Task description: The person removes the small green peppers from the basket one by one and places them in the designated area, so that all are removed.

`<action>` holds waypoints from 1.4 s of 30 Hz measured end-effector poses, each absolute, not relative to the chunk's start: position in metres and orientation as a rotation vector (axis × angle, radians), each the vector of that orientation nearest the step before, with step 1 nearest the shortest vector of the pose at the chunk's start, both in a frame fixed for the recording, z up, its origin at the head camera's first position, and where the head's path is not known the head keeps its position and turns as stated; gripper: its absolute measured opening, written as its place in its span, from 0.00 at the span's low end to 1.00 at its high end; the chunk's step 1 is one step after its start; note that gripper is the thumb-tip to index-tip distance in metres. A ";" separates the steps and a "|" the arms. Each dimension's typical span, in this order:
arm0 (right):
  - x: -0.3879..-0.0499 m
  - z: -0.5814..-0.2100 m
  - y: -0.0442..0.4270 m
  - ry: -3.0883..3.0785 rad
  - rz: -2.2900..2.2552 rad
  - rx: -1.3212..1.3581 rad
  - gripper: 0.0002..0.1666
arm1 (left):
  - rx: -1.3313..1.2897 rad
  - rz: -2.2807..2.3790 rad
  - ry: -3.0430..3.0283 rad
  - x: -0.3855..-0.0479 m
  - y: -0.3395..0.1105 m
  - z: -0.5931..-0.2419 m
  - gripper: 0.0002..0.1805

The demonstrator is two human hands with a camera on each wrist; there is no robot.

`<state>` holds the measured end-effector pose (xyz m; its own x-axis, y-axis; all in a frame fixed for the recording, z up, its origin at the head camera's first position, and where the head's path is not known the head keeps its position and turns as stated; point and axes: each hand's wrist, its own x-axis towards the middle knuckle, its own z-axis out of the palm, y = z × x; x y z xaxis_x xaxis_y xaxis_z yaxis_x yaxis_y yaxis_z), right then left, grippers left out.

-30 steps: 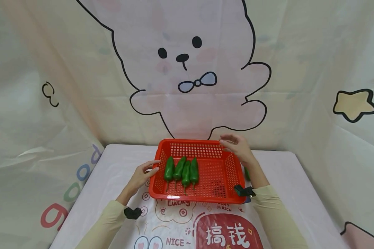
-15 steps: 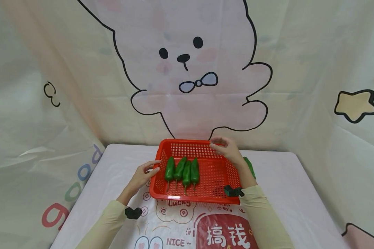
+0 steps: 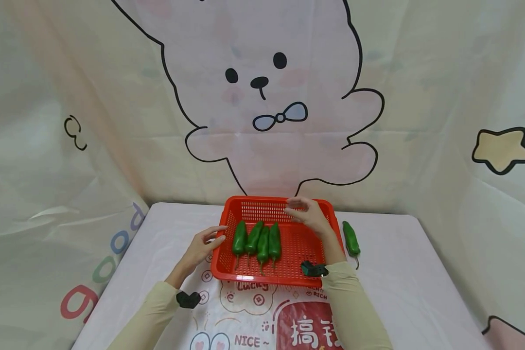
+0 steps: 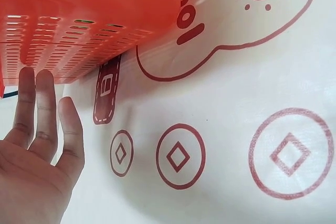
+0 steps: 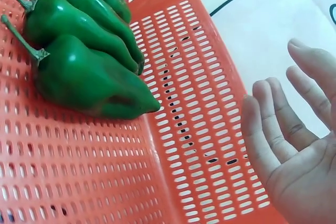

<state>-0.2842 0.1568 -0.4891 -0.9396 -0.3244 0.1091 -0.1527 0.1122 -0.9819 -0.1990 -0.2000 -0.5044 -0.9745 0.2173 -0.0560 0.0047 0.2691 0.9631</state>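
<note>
A red plastic basket (image 3: 304, 243) with slotted walls stands on the table. Several green peppers (image 3: 263, 243) lie side by side in its left half, stems toward the front. At the basket's left rim is my left hand (image 3: 201, 245); its straight fingers (image 4: 45, 108) reach up against the outside of the basket wall. My right hand (image 3: 307, 214) hovers over the basket's back right part, holding nothing, with fingers relaxed and apart. In the right wrist view the peppers (image 5: 92, 80) lie to the left of that hand. A single green pepper (image 3: 351, 238) lies on the table right of the basket.
The white table (image 3: 393, 272) carries a printed cloth (image 3: 245, 323) at its front middle. A cartoon curtain (image 3: 315, 146) hangs directly behind the table, with more hanging fabric on both sides.
My right hand has moved left over the basket, uncovering the single pepper on the right. The left hand stays at the rim, and the peppers in the basket lie as before.
</note>
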 end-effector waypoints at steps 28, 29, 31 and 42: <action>-0.291 -0.530 0.144 2.213 -1.604 -0.344 0.40 | 0.180 1.831 2.357 -0.214 -0.206 -0.544 0.25; -0.291 -0.531 0.143 2.199 -1.610 -0.339 0.40 | 0.181 1.837 2.352 -0.214 -0.206 -0.544 0.24; -0.291 -0.533 0.141 2.181 -1.616 -0.319 0.40 | 0.176 1.840 2.349 -0.214 -0.207 -0.545 0.24; -0.290 -0.540 0.129 2.152 -1.606 -0.328 0.40 | 0.133 1.843 2.356 -0.214 -0.206 -0.544 0.24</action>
<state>-0.2897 0.1288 -0.5398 -0.8781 -0.4348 -0.1995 0.0674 0.3004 -0.9514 -0.2136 -0.2059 -0.5443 -0.9853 0.1597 -0.0611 -0.0208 0.2423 0.9700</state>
